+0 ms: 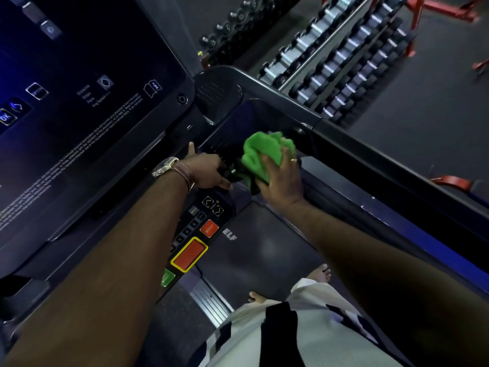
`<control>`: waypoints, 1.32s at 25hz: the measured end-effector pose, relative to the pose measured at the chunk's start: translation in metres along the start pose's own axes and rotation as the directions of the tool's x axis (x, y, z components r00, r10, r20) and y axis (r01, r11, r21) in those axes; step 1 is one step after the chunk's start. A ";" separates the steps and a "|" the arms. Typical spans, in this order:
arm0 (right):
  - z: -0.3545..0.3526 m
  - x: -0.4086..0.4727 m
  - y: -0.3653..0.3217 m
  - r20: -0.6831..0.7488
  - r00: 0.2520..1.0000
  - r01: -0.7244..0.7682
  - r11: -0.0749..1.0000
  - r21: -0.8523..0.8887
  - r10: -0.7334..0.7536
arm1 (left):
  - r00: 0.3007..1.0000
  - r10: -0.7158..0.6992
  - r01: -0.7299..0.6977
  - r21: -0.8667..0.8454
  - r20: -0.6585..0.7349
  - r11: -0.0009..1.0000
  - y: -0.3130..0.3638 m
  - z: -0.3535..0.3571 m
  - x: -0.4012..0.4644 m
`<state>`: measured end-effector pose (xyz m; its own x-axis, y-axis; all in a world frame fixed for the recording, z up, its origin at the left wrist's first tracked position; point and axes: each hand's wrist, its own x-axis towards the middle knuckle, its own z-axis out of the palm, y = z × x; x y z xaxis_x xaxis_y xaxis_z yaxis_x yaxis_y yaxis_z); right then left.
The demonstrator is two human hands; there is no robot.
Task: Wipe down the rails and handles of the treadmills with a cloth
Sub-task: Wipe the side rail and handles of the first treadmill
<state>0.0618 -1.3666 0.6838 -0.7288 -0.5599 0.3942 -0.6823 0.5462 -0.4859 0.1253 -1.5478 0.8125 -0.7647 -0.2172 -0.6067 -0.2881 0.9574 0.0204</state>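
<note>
One person stands on a treadmill belt (pixel 264 250), two bare feet showing at the bottom edge of the view, and both arms reach forward over the console. The right hand (pixel 280 178) grips one bunched green cloth (pixel 260 154), fingers curled round it and pressing it against a dark handle (pixel 238 173) just right of the control strip; a ring (pixel 293 160) sits on one finger. The left hand (pixel 209 169) holds the same dark handle from the other side, fingers wrapped under it and the thumb sticking up (the fingertips are hidden beneath the bar). On that wrist there are two bands: one silver watch (pixel 165 166) and one brown strap (pixel 186 176) just beside it.

The cloth lies between the two hands, touching the handle and close to the right side rail (pixel 370 154), which runs diagonally away to the lower right. One large dark display screen (pixel 79 88) fills the upper left. Below the hands the control strip shows one small red STOP button (pixel 209 228), one larger red button (pixel 189 254) framed in yellow, and one green button (pixel 168 278). Beyond the rail, two long rows of dumbbells (pixel 344 62) lie on a rack, too many and too blurred to count exactly, with a third darker row further left
</note>
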 end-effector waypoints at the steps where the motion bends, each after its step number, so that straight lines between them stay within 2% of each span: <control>1: -0.001 0.003 -0.009 -0.055 0.977 -0.207 0.978 0.030 0.208 | 1.000 -0.002 0.002 -0.013 0.009 1.000 0.000 0.000 0.000; 2: 0.000 0.005 -0.027 -0.086 0.932 -0.346 0.936 0.065 0.351 | 1.000 -0.003 0.004 -0.018 0.015 1.000 -0.001 0.000 0.001; 3: 0.003 0.003 -0.047 -0.085 0.928 -0.357 0.931 0.077 0.363 | 1.000 0.003 -0.003 -0.005 0.011 1.000 -0.001 0.001 0.002; 5: 0.011 -0.010 -0.057 -0.027 0.997 -0.063 0.995 0.072 0.065 | 1.000 0.015 -0.015 0.037 0.001 0.999 -0.001 0.001 0.002; 6: 0.012 -0.011 -0.041 0.009 0.996 0.085 0.995 0.059 -0.086 | 1.000 0.014 -0.014 0.034 -0.004 0.999 -0.002 0.002 0.003; 7: 0.009 -0.007 -0.020 0.016 0.991 0.134 0.990 0.034 -0.135 | 1.000 0.009 -0.009 0.016 -0.002 1.000 -0.003 0.002 0.003; 8: 0.006 -0.004 -0.005 0.004 0.998 0.061 0.998 0.016 -0.061 | 1.000 -0.001 0.002 -0.017 0.017 1.000 -0.003 0.002 0.003; 9: 0.006 -0.001 -0.001 -0.024 0.993 -0.112 0.993 0.032 0.113 | 0.999 -0.012 0.015 -0.055 0.049 0.998 -0.003 0.001 0.003; 10: 0.006 0.000 -0.008 -0.064 0.946 -0.313 0.946 0.081 0.319 | 0.996 -0.016 0.023 -0.089 0.083 0.996 -0.002 0.000 0.003; 11: 0.005 0.002 -0.026 -0.079 0.889 -0.436 0.888 0.145 0.450 | 0.994 -0.016 0.028 -0.107 0.112 0.994 -0.002 -0.001 0.004; 12: 0.008 -0.001 -0.044 -0.091 0.893 -0.421 0.890 0.177 0.441 | 0.991 -0.017 0.032 -0.109 0.132 0.994 -0.002 -0.003 0.004; 14: 0.018 -0.017 -0.057 -0.083 0.988 -0.119 0.981 0.155 0.133 | 0.988 -0.003 0.016 -0.082 0.157 0.997 -0.001 -0.007 0.003; 15: 0.018 -0.020 -0.048 -0.069 0.998 0.013 0.990 0.137 -0.004 | 0.986 0.012 -0.003 -0.055 0.167 0.998 -0.001 -0.008 0.003; 16: 0.016 -0.018 -0.034 -0.087 0.996 0.046 0.991 0.122 -0.036 | 0.984 0.022 -0.018 -0.024 0.175 1.000 0.000 -0.008 0.003; 17: 0.015 -0.014 -0.026 -0.118 0.992 -0.036 0.990 0.138 0.053 | 0.984 0.035 -0.036 0.000 0.176 0.999 0.000 -0.008 0.001; 18: 0.010 -0.006 -0.026 -0.144 0.961 -0.205 0.958 0.203 0.236 | 0.984 0.046 -0.048 0.004 0.173 0.999 0.001 -0.008 0.000; 19: 0.004 0.004 -0.032 -0.138 0.872 -0.401 0.847 0.350 0.470 | 0.984 0.061 -0.061 -0.004 0.166 0.998 0.000 -0.008 0.000; 20: 0.001 0.018 -0.038 -0.063 0.711 -0.545 0.605 0.581 0.700 | 0.985 0.068 -0.068 -0.005 0.160 0.998 0.001 -0.007 0.000; 21: -0.001 0.033 -0.041 0.076 0.522 -0.547 0.265 0.794 0.849 | 0.985 0.073 -0.077 0.016 0.155 0.997 0.001 -0.006 0.000; 22: -0.002 0.045 -0.039 0.247 0.362 -0.418 -0.080 0.905 0.899 | 0.986 0.065 -0.073 0.050 0.155 0.996 0.002 -0.005 0.000; 23: 0.001 0.053 -0.029 0.436 0.297 -0.259 -0.367 0.893 0.850 | 0.988 0.049 -0.061 0.085 0.145 0.994 0.003 -0.004 0.001; 24: 0.002 0.058 -0.019 0.599 0.331 -0.190 -0.570 0.799 0.729 | 0.991 0.029 -0.043 0.112 0.127 0.993 0.004 -0.002 0.001; 25: 0.000 0.057 -0.014 0.655 0.407 -0.191 -0.642 0.743 0.637 | 0.994 0.027 -0.041 0.137 0.104 0.990 0.003 0.000 0.002; 26: 0.003 0.053 -0.009 0.636 0.489 -0.174 -0.647 0.742 0.598 | 0.996 0.031 -0.043 0.136 0.089 0.990 0.003 0.003 0.002; 29: 0.013 0.045 -0.009 0.571 0.595 -0.150 -0.620 0.770 0.566 | 0.998 -0.007 0.005 0.030 0.070 1.000 -0.002 0.006 0.007; 30: 0.012 0.047 -0.011 0.578 0.611 -0.194 -0.605 0.772 0.541 | 0.997 -0.021 0.021 0.008 0.072 1.000 -0.004 0.006 0.008; 31: 0.009 0.048 -0.012 0.593 0.606 -0.241 -0.589 0.772 0.530 | 0.997 -0.030 0.031 -0.007 0.070 0.999 -0.004 0.006 0.009; 32: 0.004 0.048 -0.012 0.626 0.550 -0.313 -0.558 0.769 0.554 | 0.997 -0.036 0.038 -0.025 0.071 0.999 -0.004 0.005 0.008; 33: -0.002 0.049 -0.010 0.659 0.438 -0.397 -0.526 0.752 0.611 | 0.997 -0.037 0.039 -0.040 0.064 0.998 -0.003 0.004 0.008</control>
<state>0.0331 -1.3978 0.7095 -0.6991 -0.3224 -0.6382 0.6911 -0.5335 -0.4876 0.1227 -1.5514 0.8045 -0.7151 -0.2396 -0.6566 -0.3407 0.9398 0.0281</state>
